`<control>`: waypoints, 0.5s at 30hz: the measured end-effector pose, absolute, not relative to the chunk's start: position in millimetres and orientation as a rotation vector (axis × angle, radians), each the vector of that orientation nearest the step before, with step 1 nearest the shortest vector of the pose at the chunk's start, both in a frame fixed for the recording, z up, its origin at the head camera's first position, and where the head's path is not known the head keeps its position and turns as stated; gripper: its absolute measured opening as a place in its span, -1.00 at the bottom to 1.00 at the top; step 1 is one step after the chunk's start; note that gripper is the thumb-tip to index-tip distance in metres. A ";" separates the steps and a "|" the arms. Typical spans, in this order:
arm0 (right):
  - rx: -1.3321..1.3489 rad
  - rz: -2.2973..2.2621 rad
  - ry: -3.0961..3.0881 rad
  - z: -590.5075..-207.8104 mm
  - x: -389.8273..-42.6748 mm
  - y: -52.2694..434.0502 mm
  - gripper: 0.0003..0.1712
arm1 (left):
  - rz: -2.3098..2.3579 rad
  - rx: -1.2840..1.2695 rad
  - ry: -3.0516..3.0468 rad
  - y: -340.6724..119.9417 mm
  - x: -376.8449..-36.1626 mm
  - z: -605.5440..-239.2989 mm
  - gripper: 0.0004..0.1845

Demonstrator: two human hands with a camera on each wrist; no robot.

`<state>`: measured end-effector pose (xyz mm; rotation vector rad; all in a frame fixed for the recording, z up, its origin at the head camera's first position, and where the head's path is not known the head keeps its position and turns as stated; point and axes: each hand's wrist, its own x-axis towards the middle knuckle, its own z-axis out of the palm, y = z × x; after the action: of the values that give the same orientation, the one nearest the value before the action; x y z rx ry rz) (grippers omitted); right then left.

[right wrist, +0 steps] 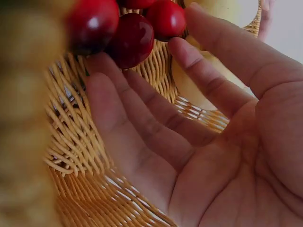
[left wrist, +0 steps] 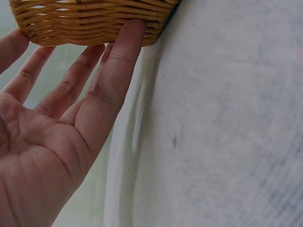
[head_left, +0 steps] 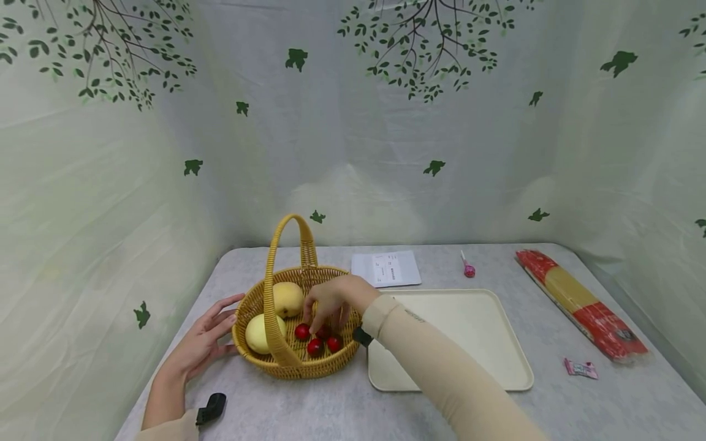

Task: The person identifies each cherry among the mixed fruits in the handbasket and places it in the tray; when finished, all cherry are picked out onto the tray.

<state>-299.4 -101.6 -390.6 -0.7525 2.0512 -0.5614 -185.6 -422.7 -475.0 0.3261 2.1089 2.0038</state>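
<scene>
A yellow wicker basket (head_left: 325, 369) with a tall arched handle stands on the table, holding two pale yellow round fruits (head_left: 257, 334) and several small, glossy dark-red fruits (head_left: 315, 347). My left hand (head_left: 201, 340) rests against the basket's left side, fingers nearly straight; its fingertips touch the weave in the left wrist view. My right hand (head_left: 334, 298) reaches down inside the basket from the right. In the right wrist view its thumb and forefinger tips are right at one red fruit (right wrist: 165, 20), while the other fingers extend loosely under another (right wrist: 131, 41).
A cream tray (head_left: 447, 386) lies right of the basket, partly beneath my right forearm. Behind are a white booklet (head_left: 386, 268) and a pink lollipop (head_left: 469, 270). Farther right lie a long red-and-yellow packet (head_left: 584, 303) and a small pink wrapped candy (head_left: 581, 369).
</scene>
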 end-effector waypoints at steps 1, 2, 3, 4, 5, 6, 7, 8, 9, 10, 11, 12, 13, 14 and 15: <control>-0.743 -0.562 2.043 -390.5 -299.7 -101.9 -0.77 | 2.005 0.328 2.107 -422.8 -185.8 -475.1 -0.40; -0.732 -0.564 2.032 -390.2 -300.2 -102.1 -0.78 | 2.007 0.330 2.104 -422.9 -185.9 -475.2 -0.40; -0.723 -0.565 2.022 -389.9 -300.4 -102.4 -0.79 | 2.008 0.331 2.103 -423.0 -186.0 -475.2 -0.41; -0.713 -0.567 2.010 -389.7 -300.5 -102.6 -0.80 | 2.008 0.335 2.101 -423.1 -186.1 -475.3 -0.41; -0.703 -0.571 1.999 -389.4 -300.6 -102.8 -0.81 | 2.008 0.338 2.100 -423.2 -186.2 -475.4 -0.41; -0.701 -0.572 1.989 -389.3 -300.5 -103.2 -0.82 | 2.008 0.342 2.099 -423.3 -186.3 -475.6 -0.41; -0.701 -0.570 1.984 -389.0 -300.2 -103.4 -0.83 | 2.007 0.345 2.098 -423.3 -186.4 -475.7 -0.41; -0.705 -0.566 1.981 -388.6 -299.8 -103.6 -0.85 | 2.008 0.347 2.097 -423.4 -186.5 -476.0 -0.41; -0.712 -0.562 1.979 -388.4 -299.4 -103.6 -0.86 | 2.008 0.349 2.096 -423.4 -186.6 -476.1 -0.41; -0.718 -0.559 1.979 -388.4 -299.0 -103.6 -0.87 | 2.007 0.351 2.096 -423.4 -186.7 -476.2 -0.41; -0.728 -0.552 1.979 -388.1 -298.7 -103.8 -0.88 | 2.006 0.351 2.098 -423.5 -186.6 -476.2 -0.41; -0.740 -0.546 1.981 -387.9 -298.3 -103.8 -0.88 | 2.006 0.352 2.098 -423.5 -186.6 -476.1 -0.40; -0.749 -0.542 1.985 -387.8 -297.9 -103.7 -0.88 | 2.006 0.353 2.099 -423.6 -186.5 -476.1 -0.40; -0.757 -0.537 1.989 -387.9 -297.8 -103.5 -0.87 | 2.007 0.351 2.100 -423.7 -186.4 -476.2 -0.40; -0.765 -0.538 1.989 -388.0 -297.6 -103.1 -0.86 | 2.007 0.351 2.100 -423.7 -186.3 -476.1 -0.40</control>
<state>-297.6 -103.1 -388.0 -0.7654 1.9887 -0.5376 -186.3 -423.7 -476.1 0.3514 2.0999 2.0074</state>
